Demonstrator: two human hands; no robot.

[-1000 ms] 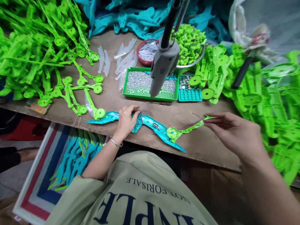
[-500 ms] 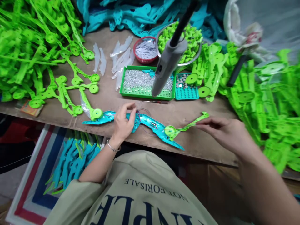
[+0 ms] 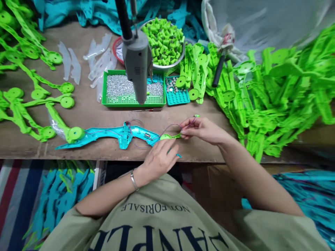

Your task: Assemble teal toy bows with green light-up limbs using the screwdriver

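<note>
Along the front edge of the table [image 3: 86,116] lies the blue bow-shaped piece [image 3: 104,134], with a green limb [image 3: 166,137] at its right end. Right hand [image 3: 202,130] has its fingertips pinched on that limb, purple wire [image 3: 170,125] looping right by them. Left hand [image 3: 160,157] is laid over the blue end, fingers bent — can't tell if it's actually gripping. Behind all that there's a green tray [image 3: 103,101] of little silvery parts, grey power driver [image 3: 138,66] hanging in front.
</note>
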